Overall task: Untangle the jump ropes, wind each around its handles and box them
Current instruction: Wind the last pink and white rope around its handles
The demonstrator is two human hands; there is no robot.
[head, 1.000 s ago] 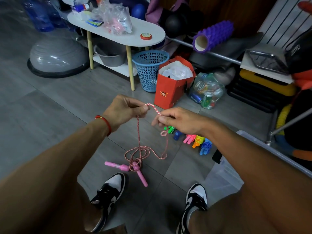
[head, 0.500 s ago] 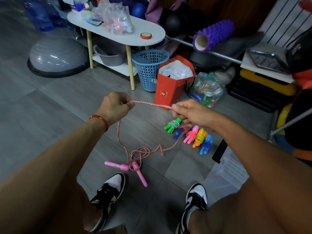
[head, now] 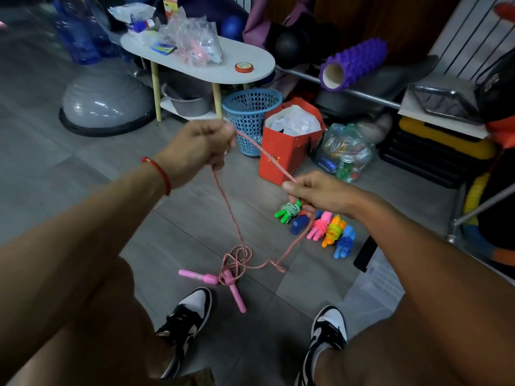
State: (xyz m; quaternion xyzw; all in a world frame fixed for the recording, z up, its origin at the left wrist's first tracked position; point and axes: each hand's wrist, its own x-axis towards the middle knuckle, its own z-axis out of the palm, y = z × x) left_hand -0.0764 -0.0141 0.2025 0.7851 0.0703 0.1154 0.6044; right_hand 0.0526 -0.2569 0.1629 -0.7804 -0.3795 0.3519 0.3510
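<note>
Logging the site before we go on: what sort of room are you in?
Probably a home gym or exercise-gear storeroom: a purple foam roller, a grey balance dome and wound jump ropes sit on the tiled floor.

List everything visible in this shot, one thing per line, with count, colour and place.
pink jump rope: one, pink-and-white cord, held up, tangled on the floor
pink handles: two, pink, floor between the shoes
wound jump ropes: five, green, blue, pink, orange, blue, floor under the right hand
clear box: one, floor at right
blue basket: one, beside the table leg
red bag: one, right of the basket
white table: one, behind
foam roller: one, purple, upper right
balance dome: one, grey, left
shoes: two, black-and-white, bottom
left hand: grips the cord
right hand: pinches the cord
</note>
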